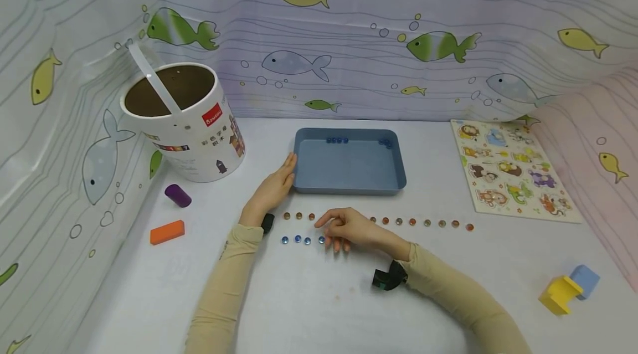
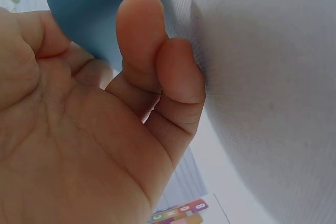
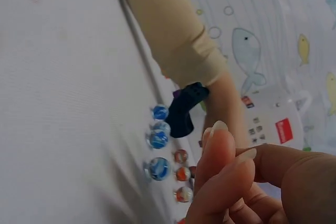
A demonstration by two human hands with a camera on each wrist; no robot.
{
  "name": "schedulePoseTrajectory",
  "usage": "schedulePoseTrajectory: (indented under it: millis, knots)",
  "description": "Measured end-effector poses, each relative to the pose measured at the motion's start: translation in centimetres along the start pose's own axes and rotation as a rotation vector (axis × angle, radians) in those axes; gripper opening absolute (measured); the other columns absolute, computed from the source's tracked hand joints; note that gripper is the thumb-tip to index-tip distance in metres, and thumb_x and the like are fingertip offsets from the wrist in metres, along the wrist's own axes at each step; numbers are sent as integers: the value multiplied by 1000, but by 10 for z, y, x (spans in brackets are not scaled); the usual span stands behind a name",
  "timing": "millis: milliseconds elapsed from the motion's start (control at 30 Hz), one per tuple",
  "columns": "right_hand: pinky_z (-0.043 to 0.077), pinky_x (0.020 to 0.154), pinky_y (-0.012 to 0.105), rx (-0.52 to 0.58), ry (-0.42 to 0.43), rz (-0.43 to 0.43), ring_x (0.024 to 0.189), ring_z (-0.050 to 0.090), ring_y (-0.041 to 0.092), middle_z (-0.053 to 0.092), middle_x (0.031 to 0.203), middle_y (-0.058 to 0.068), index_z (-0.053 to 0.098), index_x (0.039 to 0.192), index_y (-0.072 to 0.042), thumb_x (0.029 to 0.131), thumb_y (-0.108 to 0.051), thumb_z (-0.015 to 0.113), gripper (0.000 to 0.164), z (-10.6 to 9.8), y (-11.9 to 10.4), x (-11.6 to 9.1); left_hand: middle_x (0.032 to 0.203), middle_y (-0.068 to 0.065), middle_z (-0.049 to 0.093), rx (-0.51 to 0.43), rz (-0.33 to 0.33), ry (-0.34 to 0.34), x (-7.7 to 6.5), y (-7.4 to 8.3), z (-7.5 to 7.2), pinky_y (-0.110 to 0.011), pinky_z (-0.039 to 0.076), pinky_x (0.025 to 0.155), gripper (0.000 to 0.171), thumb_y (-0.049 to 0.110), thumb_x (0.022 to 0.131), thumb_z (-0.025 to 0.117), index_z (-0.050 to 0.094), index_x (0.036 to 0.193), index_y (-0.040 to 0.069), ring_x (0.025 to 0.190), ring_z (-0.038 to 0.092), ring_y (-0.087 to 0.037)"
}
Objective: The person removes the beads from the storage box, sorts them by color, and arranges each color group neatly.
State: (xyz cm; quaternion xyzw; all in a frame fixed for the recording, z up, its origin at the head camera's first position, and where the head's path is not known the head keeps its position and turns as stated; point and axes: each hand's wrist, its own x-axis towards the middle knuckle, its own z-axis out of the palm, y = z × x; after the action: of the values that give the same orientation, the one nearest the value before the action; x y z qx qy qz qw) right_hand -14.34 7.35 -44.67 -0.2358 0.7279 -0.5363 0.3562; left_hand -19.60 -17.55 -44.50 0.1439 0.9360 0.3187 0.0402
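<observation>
My left hand (image 1: 272,190) rests against the left side of the blue-grey tray (image 1: 349,171), its fingers mostly straight. Along the tray's back wall lie dark blue marbles (image 1: 337,140) in a short row, with a small cluster at the back right. In front of the tray runs a long row of brownish and orange marbles (image 1: 412,222); my right hand hides part of it. Nearer me is a shorter row of blue swirled marbles (image 3: 158,169). Over that row's right end hovers my right hand (image 1: 351,227), fingers loosely bent; no marble shows between its fingertips.
A white bucket (image 1: 209,149) with a handle stands at the back left. Before it lie a purple cylinder (image 1: 178,195) and an orange block (image 1: 167,232). An animal picture board (image 1: 515,171) lies at right, with yellow (image 1: 560,295) and blue (image 1: 585,281) blocks nearer me.
</observation>
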Motion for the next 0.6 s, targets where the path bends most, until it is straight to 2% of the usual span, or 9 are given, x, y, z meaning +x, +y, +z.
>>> schedulePoseTrajectory:
  millis: [167, 300, 467, 600]
  knots:
    - [52, 52, 29, -2, 36, -53, 59, 61, 18, 69, 82, 14, 59, 123, 3, 98, -12, 54, 29, -21, -20, -1, 163, -10, 11, 0, -15, -7, 0, 1, 0, -49, 23, 121, 54, 18, 105, 33, 15, 155, 7, 147, 23, -34]
    - [55, 63, 32, 9, 91, -61, 68, 62, 21, 67, 84, 8, 58, 126, 2, 101, -15, 51, 32, -44, -36, 3, 163, -10, 10, 9, -28, -17, 1, -1, 1, -47, 22, 122, 54, 17, 105, 34, 14, 155, 7, 148, 22, -31]
    - [51, 65, 25, 64, 176, -86, 70, 60, 14, 65, 86, 8, 55, 130, 2, 102, -17, 47, 34, -79, -52, 14, 163, -9, 11, 28, -30, -15, 2, -1, 1, -46, 22, 122, 54, 17, 106, 33, 15, 155, 7, 148, 22, -30]
    - [48, 63, 20, 113, 241, -86, 68, 58, 8, 65, 84, 0, 50, 134, 4, 104, -19, 45, 38, -103, -61, 25, 164, -8, 11, 17, -49, -20, 2, 1, 0, -46, 21, 122, 54, 19, 106, 33, 14, 155, 9, 149, 21, -30]
